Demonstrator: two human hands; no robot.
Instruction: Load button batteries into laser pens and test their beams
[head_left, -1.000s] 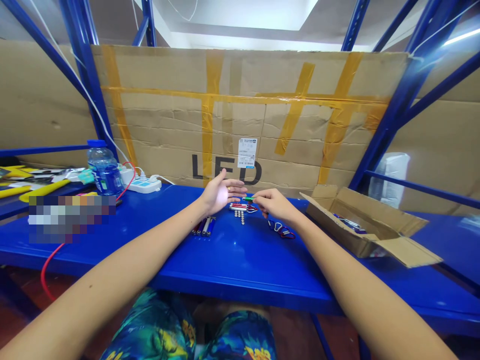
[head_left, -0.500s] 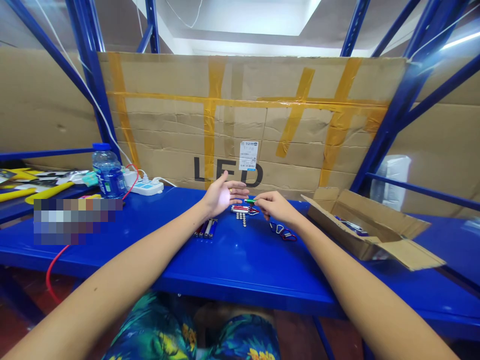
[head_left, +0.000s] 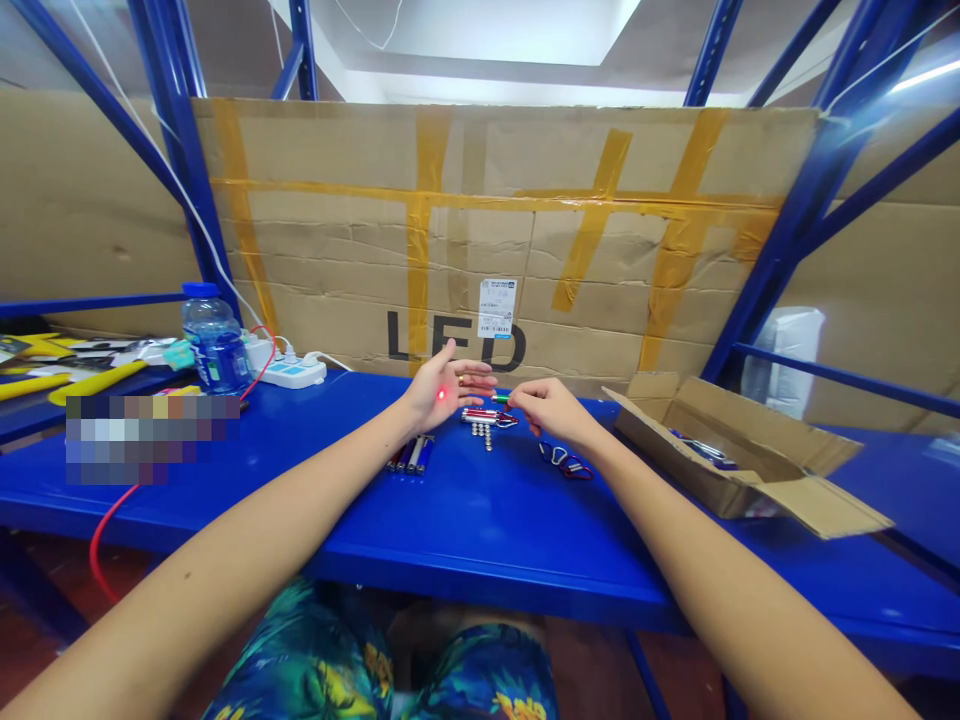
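Note:
My left hand is raised palm inward with its fingers apart and holds nothing; a red light dot shines on the palm. Pinched in my right hand is a small green flashlight, its front facing that palm. Below them lie red and silver flashlights and a group of small button cells. Several dark and blue tubes rest side by side under my left wrist. Carabiners, silver, blue and red, lie below my right hand.
An open cardboard box with metallic items stands right on the blue table. At left are a blue-capped bottle, a white power strip, a red cable and yellow-handled items. Taped cardboard stands behind.
The broad whitish light on my left palm has become a small red dot. Both hands hold nearly the same position.

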